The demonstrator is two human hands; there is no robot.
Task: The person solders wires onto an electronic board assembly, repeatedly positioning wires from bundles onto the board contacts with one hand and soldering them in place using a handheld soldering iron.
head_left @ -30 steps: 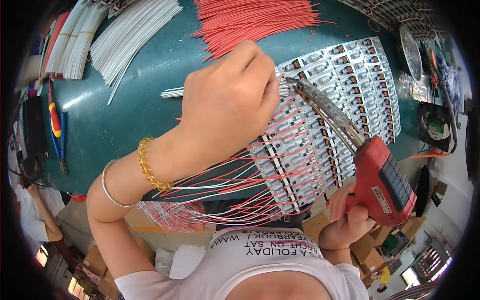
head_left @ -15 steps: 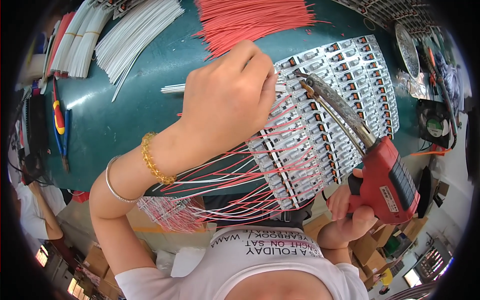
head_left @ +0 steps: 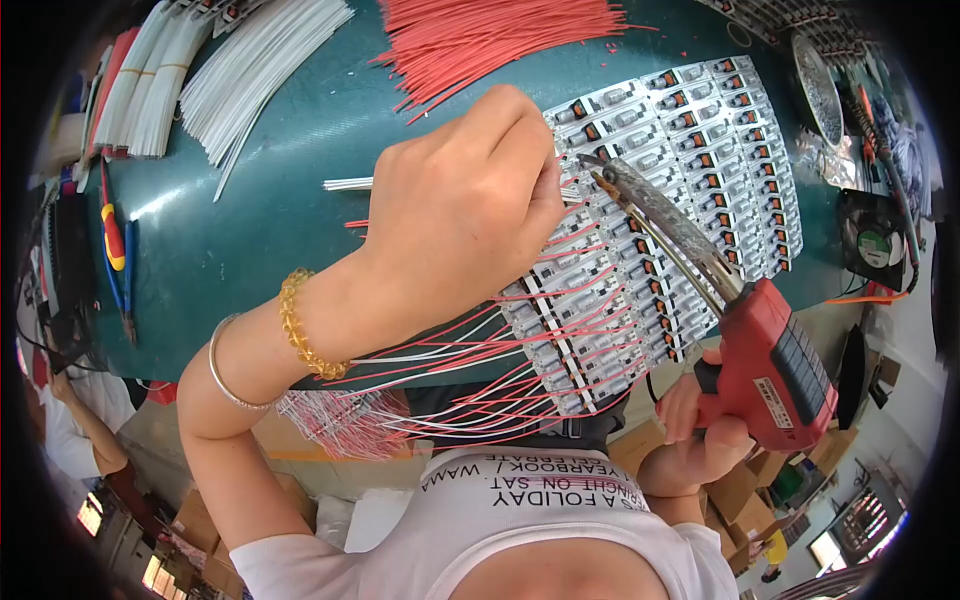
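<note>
Near-left circuit boards (head_left: pixel 590 290) wired, far-right boards (head_left: pixel 735 165) bare. Left hand (head_left: pixel 465 200) pinching wires (head_left: pixel 346 184); right hand (head_left: pixel 705 430) wrapped round soldering gun (head_left: pixel 775 360).

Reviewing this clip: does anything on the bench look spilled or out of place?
Only slightly: a few tiny red scraps lie loose on the green tabletop by the right end of the red wire pile, apart from the neatly bunched wires. No damage is evident.
</note>
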